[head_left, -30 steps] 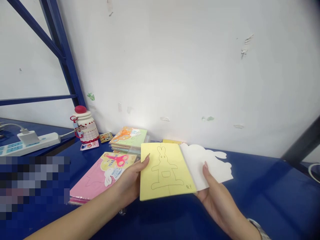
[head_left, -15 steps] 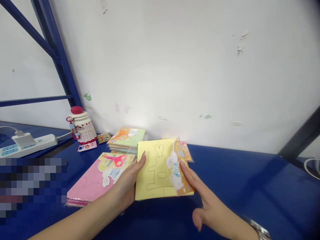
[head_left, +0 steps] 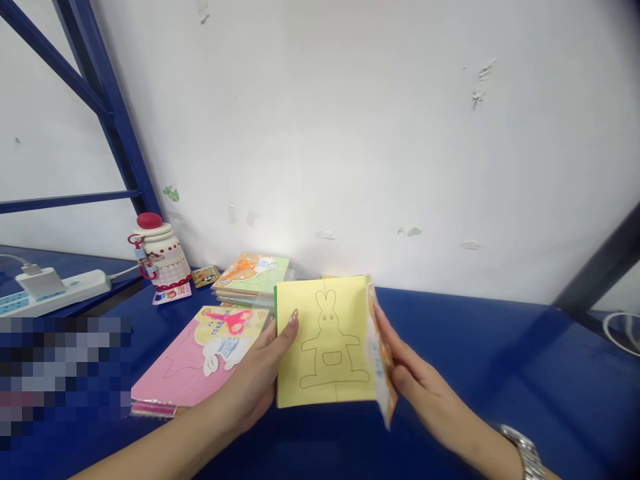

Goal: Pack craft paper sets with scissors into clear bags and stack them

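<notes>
My left hand [head_left: 260, 373] grips the left edge of a small paper pad [head_left: 325, 340], thumb lying on its yellow page that bears an outline drawing of a rabbit. My right hand [head_left: 420, 390] holds the pad's orange printed cover [head_left: 383, 363], turned up on edge at the pad's right side, fingers behind it. The pad is held just above the blue table [head_left: 490, 373].
A pink craft pack [head_left: 195, 357] with a scissors picture lies left of the pad. Behind it sits a stack of similar pads [head_left: 253, 277]. A red-capped bottle [head_left: 160, 250] and a white power strip [head_left: 55, 290] stand at the far left. A white wall rises behind the table.
The white rabbit-shaped cover page, spread open to the right a second ago, was swung over the yellow page and now stands on edge in my right hand. The pad rose slightly.
</notes>
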`<state>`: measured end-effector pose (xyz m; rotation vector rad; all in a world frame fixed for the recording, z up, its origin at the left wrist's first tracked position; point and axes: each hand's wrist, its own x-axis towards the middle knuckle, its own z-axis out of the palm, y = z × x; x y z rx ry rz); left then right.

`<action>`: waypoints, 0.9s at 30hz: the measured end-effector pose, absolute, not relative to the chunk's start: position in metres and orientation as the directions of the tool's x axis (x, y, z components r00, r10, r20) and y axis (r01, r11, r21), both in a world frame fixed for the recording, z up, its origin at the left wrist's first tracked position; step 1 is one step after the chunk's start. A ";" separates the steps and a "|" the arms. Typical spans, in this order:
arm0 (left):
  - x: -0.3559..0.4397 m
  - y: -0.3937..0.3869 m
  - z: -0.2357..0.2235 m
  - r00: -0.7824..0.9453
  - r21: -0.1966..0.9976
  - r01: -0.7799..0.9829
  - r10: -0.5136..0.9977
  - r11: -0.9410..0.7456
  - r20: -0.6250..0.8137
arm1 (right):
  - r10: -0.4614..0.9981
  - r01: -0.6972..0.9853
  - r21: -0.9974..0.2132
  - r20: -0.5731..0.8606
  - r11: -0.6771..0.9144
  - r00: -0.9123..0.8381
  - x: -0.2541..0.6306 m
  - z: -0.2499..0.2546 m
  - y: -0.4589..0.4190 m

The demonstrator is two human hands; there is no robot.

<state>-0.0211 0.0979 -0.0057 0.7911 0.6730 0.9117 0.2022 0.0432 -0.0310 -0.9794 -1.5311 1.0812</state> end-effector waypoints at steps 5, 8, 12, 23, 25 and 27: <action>-0.024 0.094 -0.015 0.554 0.884 -0.311 0.822 0.350 -0.130 | 0.970 -0.199 -0.952 0.242 0.231 -0.030 0.191 -0.027 0.046; -0.023 0.091 -0.019 0.625 0.926 -0.247 0.777 0.285 -0.073 | 0.964 -0.166 -0.950 0.264 0.266 0.035 0.193 -0.027 0.048; -0.020 0.091 -0.017 0.655 0.971 -0.168 0.756 0.170 -0.019 | 0.910 0.114 -0.915 0.399 0.388 0.111 0.201 -0.036 0.050; -0.017 0.094 -0.014 0.672 0.977 -0.155 0.741 0.147 -0.005 | 0.595 0.590 -0.475 0.804 0.653 -0.012 0.216 -0.059 0.052; -0.017 0.096 -0.015 0.653 0.981 -0.136 0.757 0.138 -0.016 | 0.554 0.624 -0.399 0.830 0.672 -0.066 0.220 -0.058 0.053; -0.017 0.098 -0.017 0.637 0.982 -0.132 0.771 0.132 -0.018 | 0.488 0.654 -0.279 0.859 0.703 -0.158 0.224 -0.057 0.054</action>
